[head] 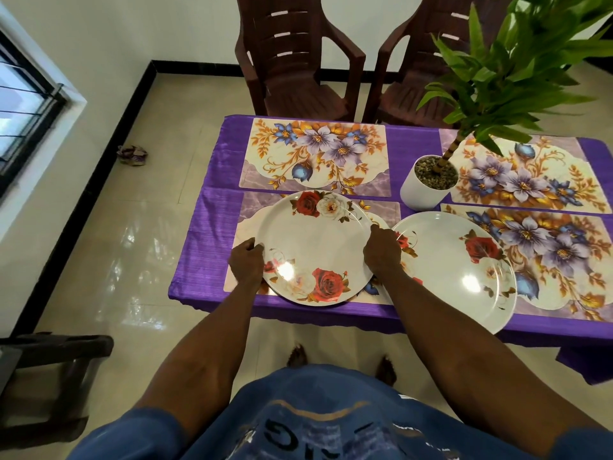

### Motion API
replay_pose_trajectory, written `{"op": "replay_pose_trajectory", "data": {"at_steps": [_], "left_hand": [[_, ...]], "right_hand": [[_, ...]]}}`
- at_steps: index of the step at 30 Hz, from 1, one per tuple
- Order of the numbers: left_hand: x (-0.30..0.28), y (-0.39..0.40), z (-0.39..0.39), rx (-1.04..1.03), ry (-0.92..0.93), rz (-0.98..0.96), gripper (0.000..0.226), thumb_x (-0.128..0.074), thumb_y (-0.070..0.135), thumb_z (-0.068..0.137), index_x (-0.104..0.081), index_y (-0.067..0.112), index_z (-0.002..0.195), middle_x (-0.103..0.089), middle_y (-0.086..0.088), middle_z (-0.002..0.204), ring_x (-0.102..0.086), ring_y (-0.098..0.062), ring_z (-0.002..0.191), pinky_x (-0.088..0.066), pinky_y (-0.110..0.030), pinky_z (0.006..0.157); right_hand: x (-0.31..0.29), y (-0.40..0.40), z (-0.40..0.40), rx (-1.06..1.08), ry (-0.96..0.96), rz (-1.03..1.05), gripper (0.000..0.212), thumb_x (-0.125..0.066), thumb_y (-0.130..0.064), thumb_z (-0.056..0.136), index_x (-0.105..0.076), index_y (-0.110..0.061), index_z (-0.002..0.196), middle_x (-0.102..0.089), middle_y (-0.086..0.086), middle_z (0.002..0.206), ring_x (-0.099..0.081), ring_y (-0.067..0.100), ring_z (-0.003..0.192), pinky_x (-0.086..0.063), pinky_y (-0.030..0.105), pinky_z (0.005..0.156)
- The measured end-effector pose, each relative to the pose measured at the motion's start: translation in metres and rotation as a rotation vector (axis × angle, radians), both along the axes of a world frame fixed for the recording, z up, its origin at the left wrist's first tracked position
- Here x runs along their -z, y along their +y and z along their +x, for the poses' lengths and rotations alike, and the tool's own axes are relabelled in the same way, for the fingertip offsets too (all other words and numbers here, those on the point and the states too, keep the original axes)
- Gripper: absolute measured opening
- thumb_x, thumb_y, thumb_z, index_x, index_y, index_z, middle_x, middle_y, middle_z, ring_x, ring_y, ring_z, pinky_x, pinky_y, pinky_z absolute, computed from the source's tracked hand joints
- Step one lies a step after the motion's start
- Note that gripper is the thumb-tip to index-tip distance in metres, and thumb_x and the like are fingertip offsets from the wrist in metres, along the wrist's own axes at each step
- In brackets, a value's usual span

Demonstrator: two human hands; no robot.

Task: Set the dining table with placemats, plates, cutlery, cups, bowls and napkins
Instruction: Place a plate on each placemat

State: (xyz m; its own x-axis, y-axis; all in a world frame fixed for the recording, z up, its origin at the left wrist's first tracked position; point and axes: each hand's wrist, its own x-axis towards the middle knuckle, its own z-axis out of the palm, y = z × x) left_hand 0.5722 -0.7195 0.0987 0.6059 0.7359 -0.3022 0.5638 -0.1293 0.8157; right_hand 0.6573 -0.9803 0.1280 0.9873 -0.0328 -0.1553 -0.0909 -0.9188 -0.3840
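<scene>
A white plate with red roses (316, 247) is held by both hands. The left hand (246, 262) is curled round the plate's left rim, and the right hand (382, 251) is curled round its right rim. The plate is between the two hands, over a flowered placemat (247, 207) at the near left end of the surface (205, 234), which is covered with a purple cloth. Whether the plate is lying flat on the mat or is lifted a little cannot be told.

Just to the right of the right hand a second rose plate (454, 270) is seen. It is partly on another placemat (557, 257) and partly on the purple cloth. Past the hands, on the far side, a third placemat (315, 154) is laid. Further to the right of it a fourth placemat (527, 174) is seen.

A white pot (421, 194) with a green plant (517, 61) is set just past the right hand, between the mats. Small stones are seen in the pot.

Two brown chairs (292, 61) are placed beyond the surface, far from the hands.
</scene>
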Motion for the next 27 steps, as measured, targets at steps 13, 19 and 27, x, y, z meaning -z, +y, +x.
{"op": "replay_pose_trajectory", "data": {"at_steps": [13, 19, 27], "left_hand": [[-0.018, -0.105, 0.006, 0.209, -0.149, 0.44, 0.026, -0.056, 0.033, 0.096, -0.063, 0.012, 0.11, -0.063, -0.009, 0.113, -0.059, -0.025, 0.104, -0.048, -0.036, 0.09], [-0.022, -0.211, 0.011, 0.484, -0.134, 0.342, 0.023, -0.05, 0.031, 0.099, -0.06, 0.014, 0.109, -0.063, -0.004, 0.104, -0.058, -0.019, 0.095, -0.044, -0.03, 0.077], [-0.019, -0.321, 0.011, 0.441, 0.061, 0.399, 0.031, -0.051, 0.03, 0.096, -0.054, 0.007, 0.116, -0.058, -0.013, 0.115, -0.056, -0.031, 0.107, -0.044, -0.04, 0.086]], "right_hand": [[-0.014, -0.032, -0.031, -0.039, -0.14, 0.128, 0.042, -0.054, -0.001, 0.092, -0.054, -0.006, 0.134, -0.056, 0.013, 0.136, -0.048, 0.028, 0.128, -0.037, 0.037, 0.108], [-0.014, -0.112, -0.041, -0.028, -0.162, 0.132, 0.041, -0.055, -0.003, 0.091, -0.056, -0.003, 0.132, -0.056, 0.016, 0.135, -0.049, 0.032, 0.127, -0.034, 0.04, 0.111], [-0.005, -0.256, -0.038, 0.148, -0.231, 0.021, 0.042, -0.061, 0.001, 0.082, -0.056, 0.005, 0.124, -0.06, 0.027, 0.119, -0.057, 0.045, 0.109, -0.047, 0.05, 0.094]]}}
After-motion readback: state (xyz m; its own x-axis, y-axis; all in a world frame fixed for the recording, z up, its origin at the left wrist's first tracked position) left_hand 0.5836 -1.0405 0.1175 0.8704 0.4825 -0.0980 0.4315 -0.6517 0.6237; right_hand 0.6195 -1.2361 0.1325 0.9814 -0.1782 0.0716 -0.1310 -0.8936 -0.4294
